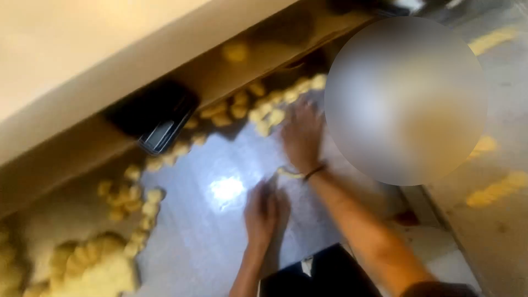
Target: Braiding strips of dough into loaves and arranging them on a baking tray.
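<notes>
Here, looking down from my head, my left hand lies palm down on the shiny steel table, fingers flat and close together; it seems to press something beneath it, though I cannot tell what. My right hand reaches further out, fingers spread wide and flat on the table, just beside a cluster of dough pieces. One pale dough piece sits right at my right wrist, next to the dark wristband.

As far as this blurred view shows, many pieces are already shaped: they run in a loose line along the far edge of the table, past a dark tray, down to a bigger dough heap at the near left. I judge well over twenty small pieces, but the blur stops an exact count. The heap suggests plenty left to portion.
</notes>
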